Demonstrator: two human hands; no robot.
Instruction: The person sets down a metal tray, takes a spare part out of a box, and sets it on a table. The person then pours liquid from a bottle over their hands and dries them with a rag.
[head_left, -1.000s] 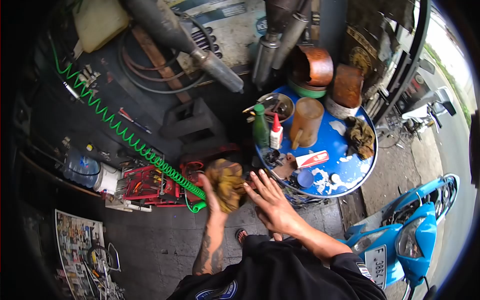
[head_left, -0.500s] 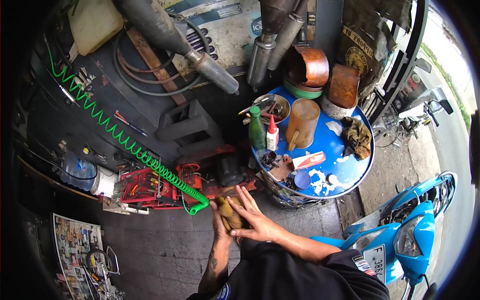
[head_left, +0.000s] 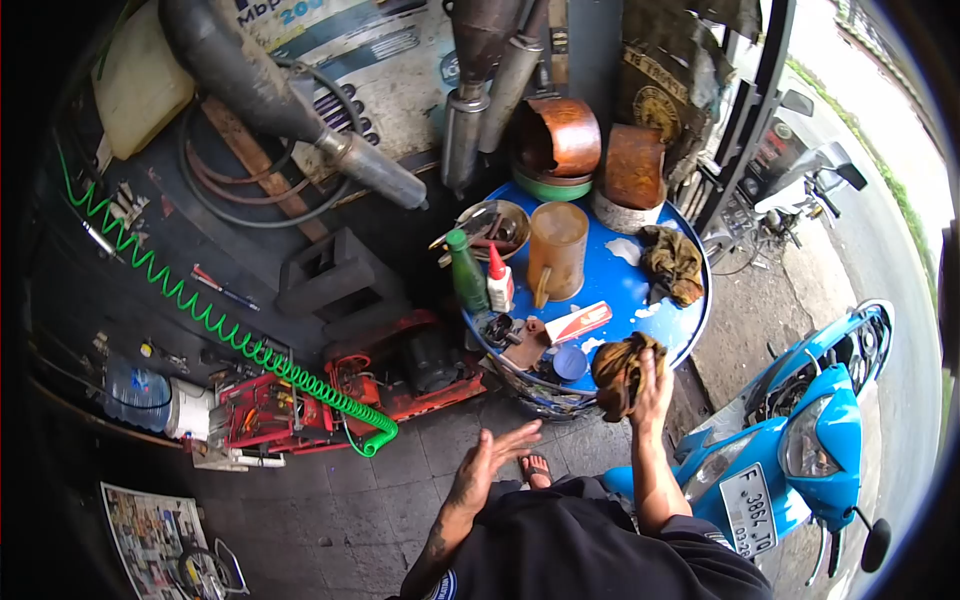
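My right hand (head_left: pixel 652 388) has its fingers round a dirty brown rag (head_left: pixel 620 374) at the front edge of the blue drum top (head_left: pixel 650 322). The rag hangs beside my palm and hides part of the rim. Lower and to the left, my left hand (head_left: pixel 490 468) is empty, its fingers stretched out over the tiled floor. Near the rag lie a round blue lid (head_left: pixel 570 364) and a red and white box (head_left: pixel 578 323). A second dark rag (head_left: pixel 673 264) rests at the drum's right side.
On the drum stand an amber jug (head_left: pixel 558 250), a green bottle (head_left: pixel 466 272) and a red-capped white bottle (head_left: pixel 500 282). A blue motorcycle (head_left: pixel 820 440) is at the right. A coiled green hose (head_left: pixel 250 345) crosses the left side above a red tool rack (head_left: pixel 262 410).
My hands have parted from around the rag. The right one has moved right with it to the drum's edge, while the left has opened. The view has shifted too.
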